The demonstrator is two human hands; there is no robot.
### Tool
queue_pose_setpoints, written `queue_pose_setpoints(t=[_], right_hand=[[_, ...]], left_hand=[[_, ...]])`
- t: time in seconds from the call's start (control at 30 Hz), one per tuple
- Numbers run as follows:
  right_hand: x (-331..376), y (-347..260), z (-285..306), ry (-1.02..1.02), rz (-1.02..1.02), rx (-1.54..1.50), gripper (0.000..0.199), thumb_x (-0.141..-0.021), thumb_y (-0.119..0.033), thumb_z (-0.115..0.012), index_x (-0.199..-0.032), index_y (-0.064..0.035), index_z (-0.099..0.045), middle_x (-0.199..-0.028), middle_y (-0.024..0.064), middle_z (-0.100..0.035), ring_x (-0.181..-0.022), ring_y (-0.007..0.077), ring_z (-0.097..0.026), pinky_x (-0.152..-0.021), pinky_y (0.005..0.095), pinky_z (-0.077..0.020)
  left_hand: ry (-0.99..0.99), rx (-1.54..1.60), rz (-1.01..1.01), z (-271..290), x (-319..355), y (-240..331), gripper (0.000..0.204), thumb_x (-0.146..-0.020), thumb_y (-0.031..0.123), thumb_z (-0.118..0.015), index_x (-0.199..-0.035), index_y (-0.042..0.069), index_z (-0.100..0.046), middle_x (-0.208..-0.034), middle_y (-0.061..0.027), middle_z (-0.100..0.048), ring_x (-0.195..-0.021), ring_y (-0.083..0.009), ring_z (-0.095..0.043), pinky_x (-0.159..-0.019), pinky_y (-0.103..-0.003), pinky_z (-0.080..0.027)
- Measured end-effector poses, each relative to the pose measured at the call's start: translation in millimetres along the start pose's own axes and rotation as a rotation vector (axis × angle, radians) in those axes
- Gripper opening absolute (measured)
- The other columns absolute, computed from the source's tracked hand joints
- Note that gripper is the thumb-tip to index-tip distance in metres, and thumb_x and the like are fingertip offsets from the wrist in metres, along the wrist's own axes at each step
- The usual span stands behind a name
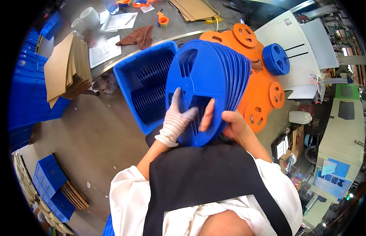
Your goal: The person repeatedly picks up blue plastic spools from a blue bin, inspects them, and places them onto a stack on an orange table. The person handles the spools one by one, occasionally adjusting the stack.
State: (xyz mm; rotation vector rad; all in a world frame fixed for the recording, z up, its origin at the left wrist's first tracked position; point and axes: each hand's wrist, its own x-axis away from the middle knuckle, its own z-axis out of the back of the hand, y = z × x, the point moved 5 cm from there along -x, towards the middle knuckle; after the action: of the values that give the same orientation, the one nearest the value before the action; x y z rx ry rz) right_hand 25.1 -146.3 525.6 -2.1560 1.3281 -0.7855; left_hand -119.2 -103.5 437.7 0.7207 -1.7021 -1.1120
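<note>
My bare right hand (235, 125) curls round the edge, and my striped-gloved left hand (174, 122) spreads over the front, of a fat stack of round blue plastic reels (206, 84), best squeezed evenly, just beside an open blue plastic box (126, 76).

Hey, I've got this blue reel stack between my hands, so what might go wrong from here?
The stack of blue reels looks fanned rather than flush, so some might slide out of line.

The right hand is bare, with fingers showing at a cutout; shifting reels could pinch them.

The stack is close to the blue bin on one side and the orange discs on the other, so a swing could knock either.
</note>
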Motion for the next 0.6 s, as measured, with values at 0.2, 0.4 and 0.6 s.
queue_pose_setpoints(t=[0.2,0.4,0.6], right_hand=[[6,-12,15,0.283,0.087,-0.143,0.040,-0.083,-0.027,-0.063,-0.111,0.0015,-0.058,-0.080,0.0088,-0.061,-0.076,0.0225,-0.059,-0.077,0.0377,-0.0481],[22,-10,43,0.247,0.247,-0.345,0.029,-0.086,-0.029,-0.062,-0.100,-0.0042,-0.056,-0.065,-0.0002,-0.045,-0.060,0.0134,-0.044,-0.063,0.0304,-0.0389],[30,-12,48,0.144,0.358,-0.352,0.033,-0.089,-0.036,-0.062,-0.095,-0.0051,-0.050,-0.060,-0.0029,-0.044,-0.052,0.0101,-0.043,-0.055,0.0273,-0.0378]], left_hand=[[-0.195,1.143,-0.114,51,9,29,0.069,-0.080,0.018,-0.070,-0.140,0.001,-0.040,-0.123,-0.0149,-0.055,-0.105,-0.0237,-0.058,-0.096,-0.035,-0.047],[-0.552,1.526,-0.193,74,22,20,0.080,-0.078,0.035,-0.074,-0.134,-0.008,-0.035,-0.117,-0.0224,-0.057,-0.117,-0.0364,-0.054,-0.108,-0.041,-0.043],[-0.534,1.615,-0.103,74,26,8,0.080,-0.079,0.039,-0.074,-0.134,-0.006,-0.036,-0.115,-0.0223,-0.057,-0.118,-0.0364,-0.053,-0.106,-0.044,-0.043]])
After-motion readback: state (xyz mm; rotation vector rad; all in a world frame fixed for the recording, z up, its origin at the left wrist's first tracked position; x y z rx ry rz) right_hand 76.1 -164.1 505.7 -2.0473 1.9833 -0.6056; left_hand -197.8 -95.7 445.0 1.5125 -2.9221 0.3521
